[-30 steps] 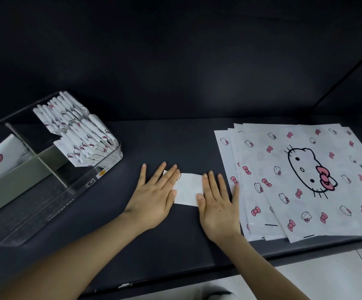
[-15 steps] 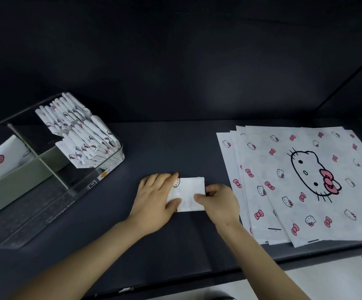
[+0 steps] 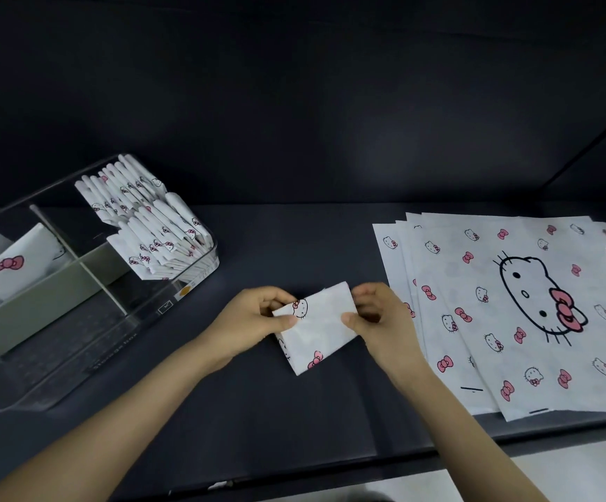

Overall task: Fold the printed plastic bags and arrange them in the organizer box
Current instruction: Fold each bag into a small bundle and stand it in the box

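Head view of a dark tabletop (image 3: 243,422) with two hands at work. One folded printed plastic bag (image 3: 317,329) is held over the middle of the tabletop, nearer its front edge, tilted so that one corner points down. Whether that corner touches the surface cannot be told. Its visible face shows one pink bow, one whole cat face and part of a second.

The left grip (image 3: 258,317) pinches the bag's left end, thumb on top and fingers curled behind. The right grip (image 3: 377,315) pinches the right end in the same way — thumb tip on the printed face, fingers bent behind.

One clear organizer box (image 3: 58,371) stands at the left edge of the tabletop, set at an angle. Two crossing dividers split it into compartments. The far right compartment holds two packed rows of small folded bags (image 3: 156,226), standing on edge, well over a dozen in all and too crowded to count exactly. The far left compartment holds at least three larger folded bags (image 3: 15,266), partly cut off by the picture's edge.

One fanned stack of flat bags (image 3: 511,320) lies toward the right edge and reaches the front edge — at least four offset layers show. The top one carries a single large cat face with a pink bow.
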`<state>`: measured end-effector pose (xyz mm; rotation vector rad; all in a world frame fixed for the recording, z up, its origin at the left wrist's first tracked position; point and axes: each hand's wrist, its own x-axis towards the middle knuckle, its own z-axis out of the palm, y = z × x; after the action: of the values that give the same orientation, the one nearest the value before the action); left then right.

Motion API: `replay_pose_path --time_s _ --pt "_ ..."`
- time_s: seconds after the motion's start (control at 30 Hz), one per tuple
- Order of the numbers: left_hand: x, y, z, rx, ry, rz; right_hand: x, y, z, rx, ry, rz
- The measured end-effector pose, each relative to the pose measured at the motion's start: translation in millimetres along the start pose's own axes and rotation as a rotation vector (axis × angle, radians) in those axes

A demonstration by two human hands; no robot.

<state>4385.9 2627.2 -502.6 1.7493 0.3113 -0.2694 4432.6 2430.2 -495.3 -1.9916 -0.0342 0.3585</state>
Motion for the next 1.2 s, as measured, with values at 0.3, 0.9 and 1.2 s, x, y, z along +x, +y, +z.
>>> replay_pose_path --time_s 0.3,0.9,1.2 --pt "-7 18 2 -0.372 0.182 -0.073 -26 -5 20 -0.392 -0.064 -0.598" --pt "-53 62 -51 0.081 0.22 0.44 -38 -99 28 0.089 -0.188 -0.225" --pt "-93 23 -174 0.74 0.796 0.479 -34 -173 98 -0.099 -0.354 -0.375"
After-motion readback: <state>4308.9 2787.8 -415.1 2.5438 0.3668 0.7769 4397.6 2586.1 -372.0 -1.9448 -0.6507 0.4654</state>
